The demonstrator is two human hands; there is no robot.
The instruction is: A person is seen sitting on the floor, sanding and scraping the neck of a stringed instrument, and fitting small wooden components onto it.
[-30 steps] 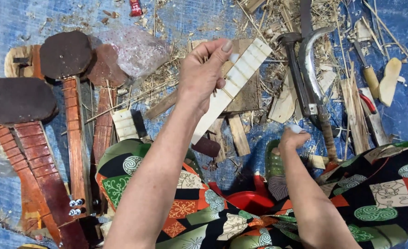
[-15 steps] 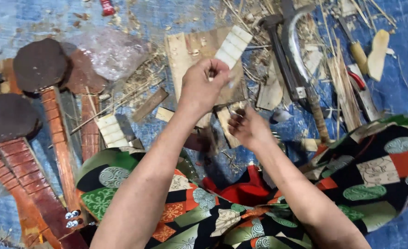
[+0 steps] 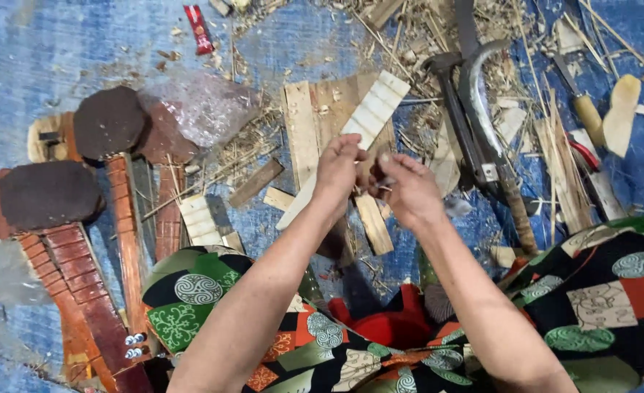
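A person sits over a blue tarpaulin (image 3: 60,44) strewn with wood shavings. The left hand (image 3: 339,169) grips a long pale wooden strip scored with crosswise lines (image 3: 369,116), fingers closed round its middle. The strip slants from about seven o'clock near the lap to one o'clock, its far end lying over flat brown wooden boards (image 3: 315,116). A second ago the right hand (image 3: 406,191) was down at four o'clock near the lap, well apart from the strip. It has since risen and now sits just beside the left hand at the centre of the view, so both hands now work at the same spot on the strip. Its fingers are pinched together on something small and pale; what that is cannot be made out. Both forearms reach forward from six o'clock, converging.

At nine o'clock lie unfinished reddish-brown stringed-instrument necks with dark rounded bodies (image 3: 45,196). At two o'clock rests a curved metal blade with a wooden handle (image 3: 486,131).
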